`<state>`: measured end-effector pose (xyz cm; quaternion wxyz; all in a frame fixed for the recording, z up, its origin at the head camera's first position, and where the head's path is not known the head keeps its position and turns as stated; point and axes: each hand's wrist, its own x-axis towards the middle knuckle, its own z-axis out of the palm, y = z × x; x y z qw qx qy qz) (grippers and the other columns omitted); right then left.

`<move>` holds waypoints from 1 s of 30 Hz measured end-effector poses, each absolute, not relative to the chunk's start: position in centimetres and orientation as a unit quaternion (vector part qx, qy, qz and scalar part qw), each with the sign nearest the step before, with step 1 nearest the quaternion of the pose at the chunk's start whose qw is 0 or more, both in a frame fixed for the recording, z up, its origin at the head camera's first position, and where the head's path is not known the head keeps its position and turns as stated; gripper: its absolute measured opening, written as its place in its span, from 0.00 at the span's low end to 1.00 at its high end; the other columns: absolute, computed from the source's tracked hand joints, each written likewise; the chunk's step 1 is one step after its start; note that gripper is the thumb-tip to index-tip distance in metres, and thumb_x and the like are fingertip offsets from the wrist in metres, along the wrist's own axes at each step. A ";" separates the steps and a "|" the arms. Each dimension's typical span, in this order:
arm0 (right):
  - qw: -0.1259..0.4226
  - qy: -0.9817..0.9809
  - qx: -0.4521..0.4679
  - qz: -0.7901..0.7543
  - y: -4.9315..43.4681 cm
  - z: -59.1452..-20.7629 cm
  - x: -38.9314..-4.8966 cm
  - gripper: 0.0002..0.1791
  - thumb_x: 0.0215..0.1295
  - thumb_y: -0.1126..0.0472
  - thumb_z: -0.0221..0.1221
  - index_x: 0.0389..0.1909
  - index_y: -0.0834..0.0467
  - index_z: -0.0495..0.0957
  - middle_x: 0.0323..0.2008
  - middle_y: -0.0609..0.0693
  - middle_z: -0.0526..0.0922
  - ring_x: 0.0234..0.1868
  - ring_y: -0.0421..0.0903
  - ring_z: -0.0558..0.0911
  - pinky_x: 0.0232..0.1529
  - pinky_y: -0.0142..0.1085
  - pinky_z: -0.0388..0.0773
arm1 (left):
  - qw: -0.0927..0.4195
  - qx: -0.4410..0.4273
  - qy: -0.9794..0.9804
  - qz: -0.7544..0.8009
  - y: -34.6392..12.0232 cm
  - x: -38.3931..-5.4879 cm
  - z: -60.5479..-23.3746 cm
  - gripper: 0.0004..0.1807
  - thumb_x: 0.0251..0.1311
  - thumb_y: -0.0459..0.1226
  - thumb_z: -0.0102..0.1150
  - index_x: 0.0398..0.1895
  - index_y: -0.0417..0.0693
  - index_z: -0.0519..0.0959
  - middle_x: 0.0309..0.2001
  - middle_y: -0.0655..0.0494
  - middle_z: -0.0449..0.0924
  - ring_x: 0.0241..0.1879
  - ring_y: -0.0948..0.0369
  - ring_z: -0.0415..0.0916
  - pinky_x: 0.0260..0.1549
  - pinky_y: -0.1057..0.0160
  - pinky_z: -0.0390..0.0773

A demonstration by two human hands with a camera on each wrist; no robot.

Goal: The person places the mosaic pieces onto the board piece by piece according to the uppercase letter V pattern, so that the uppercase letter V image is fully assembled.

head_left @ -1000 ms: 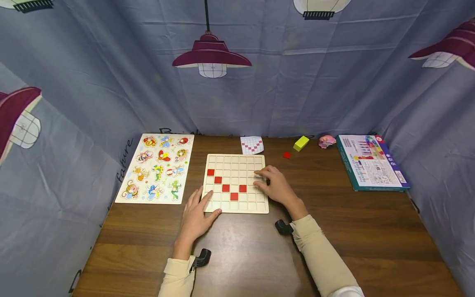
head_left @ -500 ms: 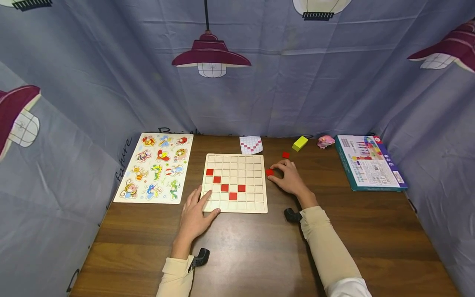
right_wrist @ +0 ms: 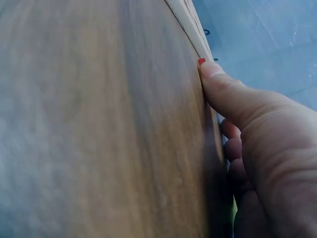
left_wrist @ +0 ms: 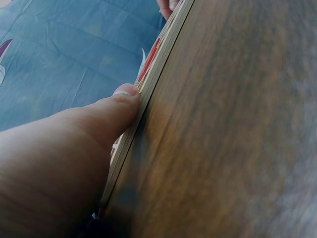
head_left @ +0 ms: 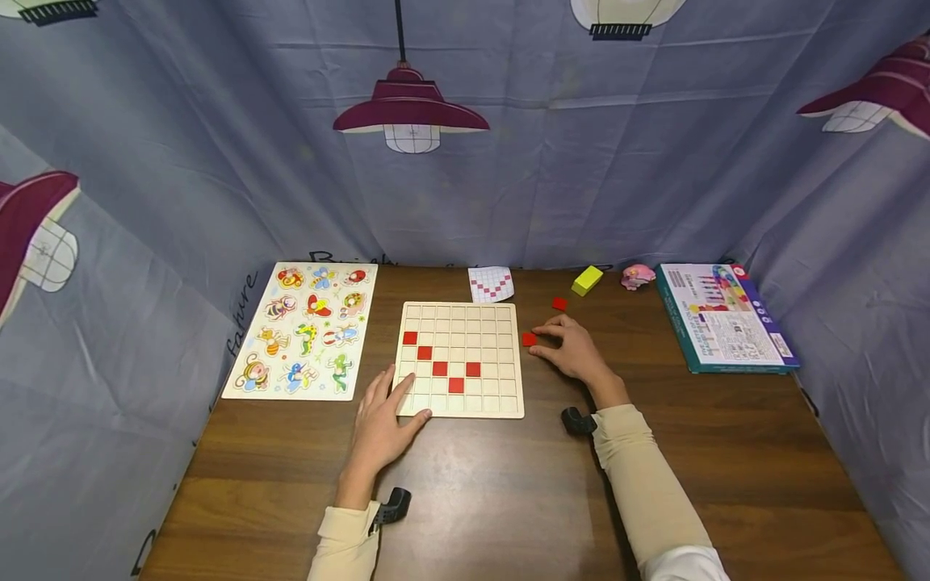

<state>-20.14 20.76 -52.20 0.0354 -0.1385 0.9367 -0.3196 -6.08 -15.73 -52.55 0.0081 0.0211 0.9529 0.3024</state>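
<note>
A wooden grid board (head_left: 501,403) lies at the middle of the table, with several red square tiles in its cells, in a slanted line with one cell turning upward at the right. My left hand (head_left: 381,428) rests on the board's lower left corner, fingers spread over it; in the left wrist view the thumb (left_wrist: 106,116) lies against its edge. Just beyond the board's right edge, my right hand (head_left: 574,355) pinches a loose red tile (head_left: 529,339) between thumb and index finger. In the right wrist view only a red corner of that tile (right_wrist: 201,61) shows at the thumb tip.
Behind the board lies a printed pattern card (head_left: 491,284). Another red tile (head_left: 559,304), a yellow block (head_left: 587,281) and a pink toy (head_left: 638,277) sit at the back right. A boxed set (head_left: 726,323) is far right; an insect picture board (head_left: 298,331) lies left.
My right hand has moved right, from over the board's right columns to the loose red tile beside it. My left hand has stayed on the board's corner.
</note>
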 end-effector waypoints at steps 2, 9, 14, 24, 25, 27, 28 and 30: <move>0.030 0.937 -0.138 -0.318 20.7 -52.1 -20.1 0.24 0.62 0.49 0.71 0.56 0.56 0.85 0.52 0.54 0.79 0.56 0.57 0.79 0.62 0.53 0.75 | 0.006 0.022 0.953 0.303 -15.7 -6.1 -52.6 0.41 0.61 0.58 0.66 0.76 0.61 0.67 0.82 0.48 0.52 0.80 0.46 0.48 0.73 0.33 0.55; 0.008 0.940 -0.168 -0.297 20.5 -52.5 -20.1 0.19 0.66 0.50 0.69 0.51 0.58 0.85 0.49 0.54 0.80 0.51 0.54 0.80 0.59 0.51 0.77 | 0.006 0.020 0.952 0.306 -15.8 -6.0 -52.6 0.41 0.60 0.58 0.67 0.76 0.61 0.68 0.82 0.49 0.52 0.81 0.46 0.48 0.73 0.33 0.55; -0.004 0.943 -0.169 -0.288 20.3 -52.7 -19.6 0.19 0.68 0.52 0.66 0.51 0.61 0.83 0.48 0.56 0.78 0.50 0.53 0.78 0.58 0.50 0.75 | 0.006 0.020 0.951 0.309 -15.8 -6.0 -52.5 0.41 0.60 0.58 0.67 0.76 0.60 0.68 0.82 0.48 0.52 0.80 0.46 0.48 0.73 0.32 0.55; -0.031 0.931 -0.160 -0.325 19.1 -52.4 -18.3 0.17 0.67 0.52 0.67 0.49 0.60 0.83 0.49 0.54 0.78 0.47 0.51 0.77 0.53 0.47 0.76 | 0.005 0.021 0.950 0.310 -15.7 -5.8 -52.4 0.40 0.60 0.57 0.67 0.75 0.59 0.69 0.81 0.47 0.53 0.80 0.45 0.49 0.73 0.33 0.56; -0.032 0.930 -0.164 -0.327 18.9 -52.3 -18.2 0.17 0.67 0.52 0.67 0.49 0.59 0.83 0.49 0.54 0.79 0.47 0.50 0.77 0.53 0.47 0.76 | 0.004 0.021 0.950 0.311 -15.7 -5.8 -52.4 0.40 0.60 0.57 0.67 0.75 0.59 0.69 0.81 0.47 0.53 0.80 0.45 0.49 0.73 0.33 0.56; -0.035 0.927 -0.180 -0.326 18.4 -52.0 -18.0 0.17 0.66 0.52 0.68 0.48 0.59 0.83 0.48 0.53 0.79 0.47 0.50 0.77 0.53 0.47 0.76 | 0.002 0.021 0.950 0.312 -15.7 -5.8 -52.4 0.40 0.60 0.57 0.67 0.75 0.59 0.69 0.81 0.47 0.54 0.80 0.45 0.49 0.73 0.33 0.55; -0.036 0.926 -0.188 -0.324 18.1 -51.9 -17.9 0.17 0.66 0.52 0.68 0.48 0.59 0.83 0.48 0.53 0.79 0.48 0.50 0.77 0.53 0.47 0.76 | 0.001 0.022 0.950 0.311 -15.7 -5.8 -52.4 0.40 0.60 0.57 0.67 0.75 0.59 0.69 0.81 0.47 0.54 0.80 0.45 0.49 0.73 0.33 0.55; -0.036 0.925 -0.203 -0.318 17.6 -51.6 -17.8 0.17 0.66 0.52 0.68 0.48 0.58 0.84 0.48 0.53 0.79 0.49 0.50 0.78 0.53 0.47 0.77 | -0.001 0.023 0.950 0.310 -15.6 -5.9 -52.4 0.40 0.60 0.57 0.67 0.75 0.59 0.69 0.81 0.47 0.54 0.80 0.45 0.49 0.73 0.33 0.56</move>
